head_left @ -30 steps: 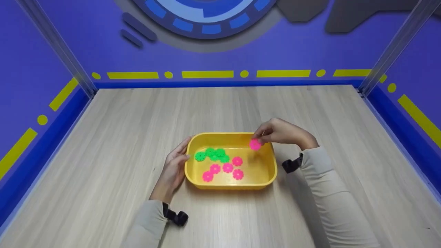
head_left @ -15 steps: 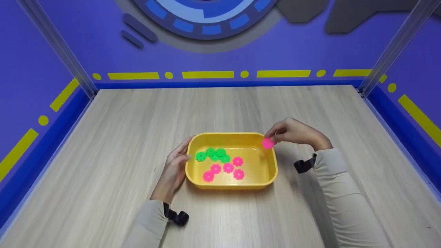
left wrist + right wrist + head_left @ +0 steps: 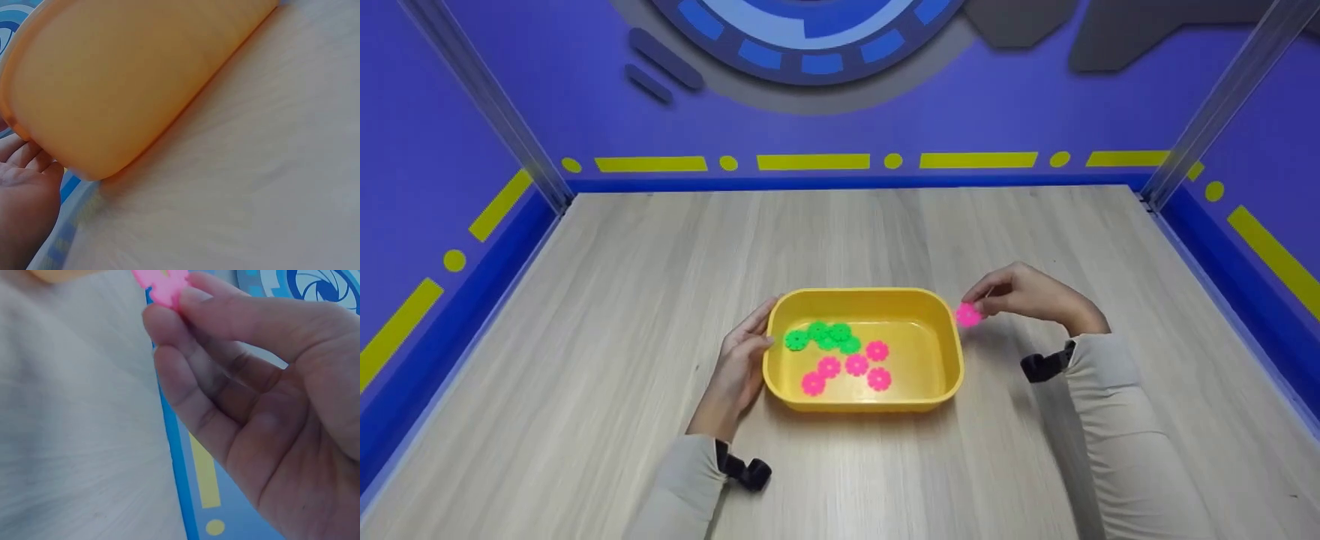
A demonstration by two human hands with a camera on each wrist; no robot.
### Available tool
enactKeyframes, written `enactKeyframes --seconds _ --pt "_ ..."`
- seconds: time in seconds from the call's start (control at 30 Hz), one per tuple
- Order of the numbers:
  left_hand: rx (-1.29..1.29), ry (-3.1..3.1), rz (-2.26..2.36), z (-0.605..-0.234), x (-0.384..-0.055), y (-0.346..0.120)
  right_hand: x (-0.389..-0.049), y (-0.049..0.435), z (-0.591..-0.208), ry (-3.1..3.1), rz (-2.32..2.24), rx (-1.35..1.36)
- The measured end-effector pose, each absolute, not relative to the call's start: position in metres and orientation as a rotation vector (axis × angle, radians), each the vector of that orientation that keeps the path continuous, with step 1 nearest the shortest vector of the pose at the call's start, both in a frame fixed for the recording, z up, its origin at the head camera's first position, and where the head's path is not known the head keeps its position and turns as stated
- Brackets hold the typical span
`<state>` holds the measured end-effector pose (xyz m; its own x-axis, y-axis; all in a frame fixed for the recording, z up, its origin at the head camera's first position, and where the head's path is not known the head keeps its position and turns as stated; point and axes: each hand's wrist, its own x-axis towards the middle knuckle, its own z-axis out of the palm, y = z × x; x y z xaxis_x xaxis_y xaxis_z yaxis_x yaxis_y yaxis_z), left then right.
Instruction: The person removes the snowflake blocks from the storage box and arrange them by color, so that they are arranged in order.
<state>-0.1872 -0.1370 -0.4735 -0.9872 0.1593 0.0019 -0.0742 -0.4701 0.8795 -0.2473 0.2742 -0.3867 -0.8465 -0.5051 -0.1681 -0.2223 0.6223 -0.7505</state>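
A yellow plastic tub (image 3: 877, 296) stands on the table, with several green flower-shaped discs (image 3: 796, 340) at its back left and several pink flower-shaped discs (image 3: 856, 365) near its middle. My left hand (image 3: 739, 367) grips the tub's left end, thumb at the rim and fingers along the outer wall; in the left wrist view its curled fingers (image 3: 34, 154) meet the tub's side (image 3: 107, 84). Just beyond the right rim, my right hand (image 3: 1030, 294) pinches another pink flower-shaped disc (image 3: 968, 315) between thumb and fingertips. The right wrist view shows that disc (image 3: 166, 287) partly cut off at the top.
The pale wooden table (image 3: 660, 255) extends around the tub on all sides. Blue-purple panels (image 3: 840, 127) with yellow markings enclose it at the back, left and right. Metal posts (image 3: 502, 105) rise at the back corners.
My right hand has carried the pinched pink disc rightward, from over the tub's back right corner to outside its rim. The left hand and tub hold still.
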Motion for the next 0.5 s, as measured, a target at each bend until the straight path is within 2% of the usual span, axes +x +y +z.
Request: enactKeyframes --seconds 0.5 --pt "0.122 1.54 2.579 -0.47 -0.186 -0.136 -0.248 0.29 -0.413 2.526 -0.977 -0.503"
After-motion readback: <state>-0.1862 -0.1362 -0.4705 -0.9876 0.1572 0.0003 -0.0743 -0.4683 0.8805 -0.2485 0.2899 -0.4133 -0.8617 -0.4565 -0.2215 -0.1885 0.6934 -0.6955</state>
